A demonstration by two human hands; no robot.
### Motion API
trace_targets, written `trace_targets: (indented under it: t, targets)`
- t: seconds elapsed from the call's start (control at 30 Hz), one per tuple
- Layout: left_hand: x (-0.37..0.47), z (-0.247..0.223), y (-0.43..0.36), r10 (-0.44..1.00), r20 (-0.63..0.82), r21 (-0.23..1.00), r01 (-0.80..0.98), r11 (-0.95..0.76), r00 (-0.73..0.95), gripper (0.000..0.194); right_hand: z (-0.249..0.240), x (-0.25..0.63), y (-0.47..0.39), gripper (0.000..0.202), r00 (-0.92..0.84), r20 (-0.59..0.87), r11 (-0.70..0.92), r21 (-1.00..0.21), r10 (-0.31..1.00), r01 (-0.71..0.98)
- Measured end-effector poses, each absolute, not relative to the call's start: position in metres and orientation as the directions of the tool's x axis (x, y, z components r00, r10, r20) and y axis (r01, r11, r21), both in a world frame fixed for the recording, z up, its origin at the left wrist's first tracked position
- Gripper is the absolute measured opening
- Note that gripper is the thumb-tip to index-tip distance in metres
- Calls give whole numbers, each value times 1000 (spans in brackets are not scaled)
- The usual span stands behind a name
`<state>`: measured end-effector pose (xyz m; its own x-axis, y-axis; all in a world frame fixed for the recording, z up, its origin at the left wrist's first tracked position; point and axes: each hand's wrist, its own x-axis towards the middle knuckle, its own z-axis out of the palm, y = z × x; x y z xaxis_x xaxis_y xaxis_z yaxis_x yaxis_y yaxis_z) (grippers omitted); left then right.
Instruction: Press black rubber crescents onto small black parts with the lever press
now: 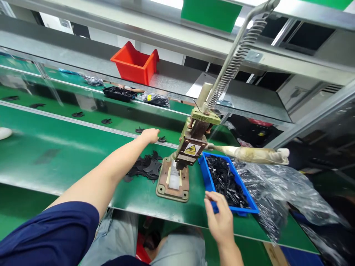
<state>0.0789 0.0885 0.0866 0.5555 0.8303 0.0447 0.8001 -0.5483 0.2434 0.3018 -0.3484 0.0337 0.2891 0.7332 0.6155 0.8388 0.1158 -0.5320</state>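
Observation:
My left hand (151,135) is stretched out over the far green belt, its back toward me and its fingers mostly hidden. Close by its fingertips is a curved black part (161,139); whether they touch, I cannot tell. Below that arm lies a heap of similar curved black parts (146,166), left of a hand press (191,147) with a bare metal base plate. My right hand (221,218) is at the near corner of a blue bin (206,177) holding small black pieces. Its thumb and fingertips come together in a pinch; anything between them is too small to make out.
The press lever with its wrapped handle (249,153) sticks out above the blue bin. Clear plastic bags (271,188) lie to the right. Several black parts are spaced along the far belt (55,107). A red bin (135,66) stands on the shelf, near a black tray (119,94) below.

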Motion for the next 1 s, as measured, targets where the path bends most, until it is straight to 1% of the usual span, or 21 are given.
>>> trace_targets:
  t: [0.07, 0.1, 0.17, 0.2, 0.3, 0.37, 0.43, 0.47, 0.53, 0.67, 0.83, 1.0]
  targets:
    - [64, 73, 90, 844, 15, 230, 819, -525, 537, 47, 41, 339, -348, 27, 363, 572, -32, -506, 736, 862]
    - [52, 63, 87, 850, 9, 226, 827, -515, 527, 45, 43, 361, -348, 31, 403, 534, -131, -476, 743, 870]
    - [23, 42, 75, 860, 17, 221, 837, -500, 509, 46, 43, 402, -344, 42, 471, 391, -349, -343, 791, 872]
    - [8, 32, 67, 860, 35, 218, 836, -503, 508, 47, 42, 421, -341, 47, 486, 295, -417, -267, 823, 869]
    - [-25, 10, 42, 825, 132, 211, 798, -565, 549, 46, 36, 455, -326, 60, 472, 130, -447, -182, 872, 876]
    - [-31, 5, 31, 774, 183, 200, 748, -633, 606, 44, 33, 461, -315, 55, 451, 82, -436, -154, 889, 887]
    - [-23, 6, 27, 721, 197, 187, 696, -693, 665, 43, 31, 458, -307, 41, 445, 54, -437, -118, 894, 892]
    - [-13, 9, 28, 695, 194, 182, 671, -719, 692, 43, 30, 455, -304, 35, 446, 48, -440, -102, 894, 892]
    - [12, 13, 34, 661, 160, 198, 632, -749, 733, 43, 30, 450, -302, 30, 453, 50, -448, -78, 890, 890]
    - [78, 12, 53, 650, 63, 273, 613, -741, 757, 42, 32, 444, -309, 32, 466, 93, -460, -76, 880, 884]
    - [145, 4, 71, 697, 5, 326, 658, -679, 717, 38, 41, 438, -326, 38, 463, 199, -436, -165, 864, 885]
    - [169, 9, 83, 730, -26, 390, 679, -622, 683, 41, 56, 428, -332, 40, 482, 342, -396, -293, 807, 870]
